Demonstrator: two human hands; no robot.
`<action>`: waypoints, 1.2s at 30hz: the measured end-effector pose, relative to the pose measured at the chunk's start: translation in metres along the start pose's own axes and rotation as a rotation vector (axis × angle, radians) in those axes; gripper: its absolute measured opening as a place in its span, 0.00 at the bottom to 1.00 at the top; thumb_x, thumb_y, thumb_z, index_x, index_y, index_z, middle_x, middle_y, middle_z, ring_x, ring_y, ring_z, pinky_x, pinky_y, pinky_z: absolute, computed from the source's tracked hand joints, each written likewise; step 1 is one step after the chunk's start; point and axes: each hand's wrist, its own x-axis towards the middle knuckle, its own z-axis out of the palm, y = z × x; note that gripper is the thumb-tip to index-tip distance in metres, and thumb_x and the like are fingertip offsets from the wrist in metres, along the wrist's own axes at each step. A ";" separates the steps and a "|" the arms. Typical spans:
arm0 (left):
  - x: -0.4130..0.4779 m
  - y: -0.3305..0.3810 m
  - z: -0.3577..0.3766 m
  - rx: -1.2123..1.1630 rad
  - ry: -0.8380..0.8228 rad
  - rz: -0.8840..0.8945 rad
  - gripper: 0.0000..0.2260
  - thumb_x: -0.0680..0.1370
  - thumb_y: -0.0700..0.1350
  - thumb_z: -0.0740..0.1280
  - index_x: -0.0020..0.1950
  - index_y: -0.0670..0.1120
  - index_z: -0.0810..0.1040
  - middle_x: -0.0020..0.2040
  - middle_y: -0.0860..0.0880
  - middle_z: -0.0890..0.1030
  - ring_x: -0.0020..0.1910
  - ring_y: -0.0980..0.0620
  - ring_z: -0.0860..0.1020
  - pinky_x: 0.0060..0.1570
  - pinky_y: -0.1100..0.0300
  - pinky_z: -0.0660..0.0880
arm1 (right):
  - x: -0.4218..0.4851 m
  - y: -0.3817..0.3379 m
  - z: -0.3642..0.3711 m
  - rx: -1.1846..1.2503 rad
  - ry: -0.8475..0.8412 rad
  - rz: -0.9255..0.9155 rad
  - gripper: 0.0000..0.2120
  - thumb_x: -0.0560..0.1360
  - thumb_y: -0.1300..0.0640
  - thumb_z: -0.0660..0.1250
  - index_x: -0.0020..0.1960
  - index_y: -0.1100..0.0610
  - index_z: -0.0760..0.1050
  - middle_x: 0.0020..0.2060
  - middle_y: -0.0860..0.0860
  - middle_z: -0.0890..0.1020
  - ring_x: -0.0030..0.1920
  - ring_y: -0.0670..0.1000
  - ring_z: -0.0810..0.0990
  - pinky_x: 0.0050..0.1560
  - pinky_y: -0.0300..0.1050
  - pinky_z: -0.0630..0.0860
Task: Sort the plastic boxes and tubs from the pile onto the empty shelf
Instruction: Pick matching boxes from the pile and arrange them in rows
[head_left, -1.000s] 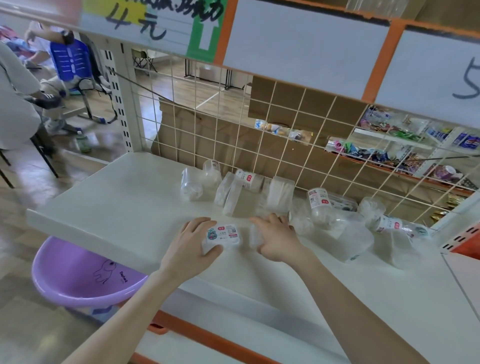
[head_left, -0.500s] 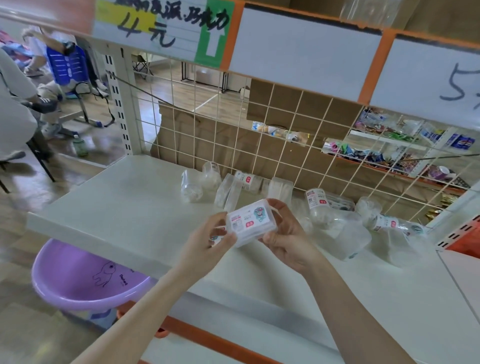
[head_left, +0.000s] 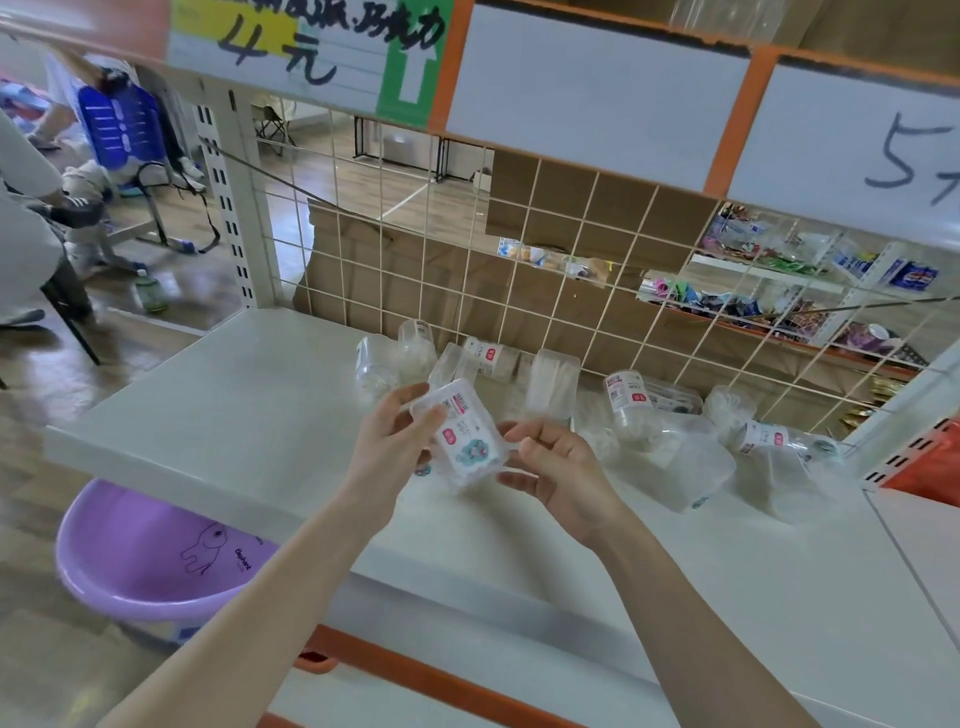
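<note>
Both hands hold tilted clear plastic box (head_left: 462, 441) above shelf (head_left: 234, 415): white label, red tags, teal cartoon. Left hand (head_left: 387, 447) fingers clamp upper corner, right hand (head_left: 561, 467) fingers lower edge.

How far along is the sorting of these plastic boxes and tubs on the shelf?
Early. Done: no tidy row shows on the shelf. In hand: the left hand and right hand hold one small labelled box above it. Left: the pile of clear boxes and tubs lies jumbled along the wire grid.
</note>
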 end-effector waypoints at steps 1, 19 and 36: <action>0.002 0.002 0.000 -0.002 0.001 0.020 0.12 0.77 0.38 0.64 0.60 0.45 0.72 0.43 0.48 0.80 0.40 0.53 0.79 0.42 0.58 0.75 | -0.001 0.000 0.001 -0.059 0.016 0.011 0.03 0.66 0.58 0.65 0.39 0.56 0.77 0.44 0.49 0.84 0.43 0.50 0.83 0.45 0.43 0.77; 0.017 -0.002 0.006 0.331 -0.392 0.019 0.30 0.71 0.40 0.71 0.70 0.49 0.63 0.60 0.48 0.74 0.46 0.56 0.79 0.44 0.65 0.75 | -0.014 -0.027 0.005 -1.185 -0.115 -0.223 0.38 0.65 0.57 0.77 0.71 0.53 0.64 0.64 0.48 0.70 0.63 0.44 0.67 0.60 0.31 0.61; 0.014 -0.058 -0.026 1.190 -0.167 0.283 0.26 0.73 0.50 0.67 0.70 0.49 0.66 0.69 0.48 0.65 0.65 0.45 0.66 0.64 0.55 0.62 | -0.044 0.050 -0.022 -1.227 0.465 0.028 0.34 0.60 0.40 0.60 0.62 0.56 0.73 0.58 0.53 0.72 0.58 0.55 0.72 0.60 0.49 0.67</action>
